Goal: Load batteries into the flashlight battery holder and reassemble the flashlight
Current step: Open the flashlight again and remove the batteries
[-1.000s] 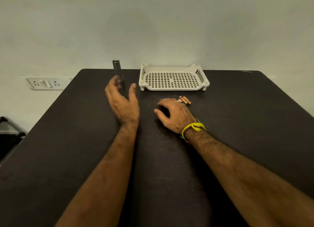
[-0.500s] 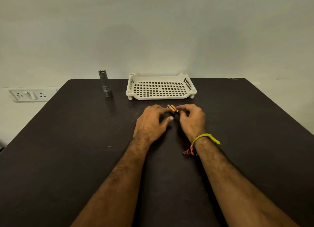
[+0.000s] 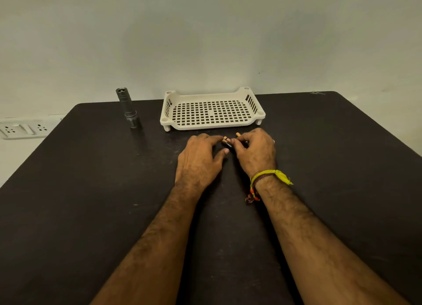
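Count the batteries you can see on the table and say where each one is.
2 batteries show. One battery lies between the fingertips of the left hand and right hand. A second battery's copper end pokes out above the right hand's fingers. More may be hidden beneath.

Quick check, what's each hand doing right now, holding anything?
Left hand: fingertips on a battery, grip unclear.
Right hand: closed around batteries.
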